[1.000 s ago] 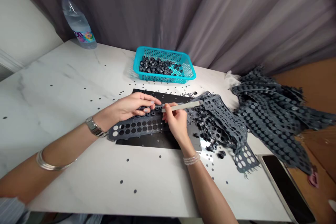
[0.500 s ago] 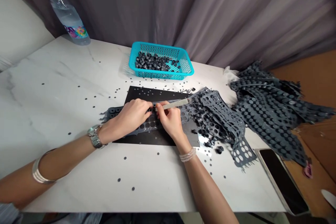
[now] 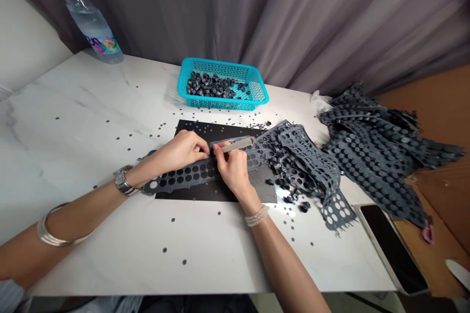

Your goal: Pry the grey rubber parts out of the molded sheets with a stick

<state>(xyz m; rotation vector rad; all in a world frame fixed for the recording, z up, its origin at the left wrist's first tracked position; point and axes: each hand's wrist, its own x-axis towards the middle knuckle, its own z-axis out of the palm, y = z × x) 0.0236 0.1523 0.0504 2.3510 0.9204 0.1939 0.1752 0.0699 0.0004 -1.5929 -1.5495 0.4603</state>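
A dark grey perforated rubber sheet point(image 3: 187, 176) lies across a black mat point(image 3: 220, 194), its rows of round holes showing. My left hand point(image 3: 187, 149) is closed at the sheet's upper edge, thumb and fingers pinched on it; whether a small part is also between the fingertips is hidden. Close beside it, my right hand point(image 3: 233, 166) grips a flat, pale, narrow tool point(image 3: 238, 144). The tool's working tip is hidden at the fingers, against the sheet. To the right, small black rubber rings point(image 3: 282, 168) lie heaped on and around folded, punched sheets point(image 3: 312, 151).
A turquoise basket point(image 3: 223, 103) with many black rings stands behind the mat. Unpunched rubber sheets point(image 3: 370, 156) are piled at the right, near a phone point(image 3: 391, 249). A water bottle point(image 3: 93, 29) stands at the back left. Small dark discs point(image 3: 173, 219) are scattered over the white table point(image 3: 110, 254).
My left hand has lifted and shifted slightly left, uncovering more holes in the sheet. The right hand and tool have moved a little left. The whole view has shifted slightly.
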